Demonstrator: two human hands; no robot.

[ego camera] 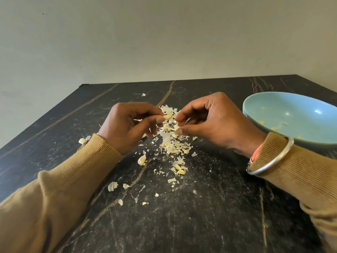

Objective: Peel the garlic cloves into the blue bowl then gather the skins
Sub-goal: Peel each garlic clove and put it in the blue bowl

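Observation:
My left hand [127, 125] pinches a pale garlic clove [167, 117] between thumb and fingertips, above the table. Just right of it, my right hand [209, 123] has its thumb and forefinger curled close together, with a scrap of skin at the fingertips. Below and between both hands lies a heap of white garlic skins [173, 141]. Small unpeeled cloves lie loose on the table, one [142, 160] near my left wrist and another [180, 169] further toward me. The blue bowl [273, 106] stands at the right, behind my right wrist, with a few pale bits inside.
The dark marbled table [182, 216] carries scattered skin flakes [112, 186] toward the near side. A pale wall rises right behind the table's far edge. A metal bangle [273, 159] sits on my right wrist.

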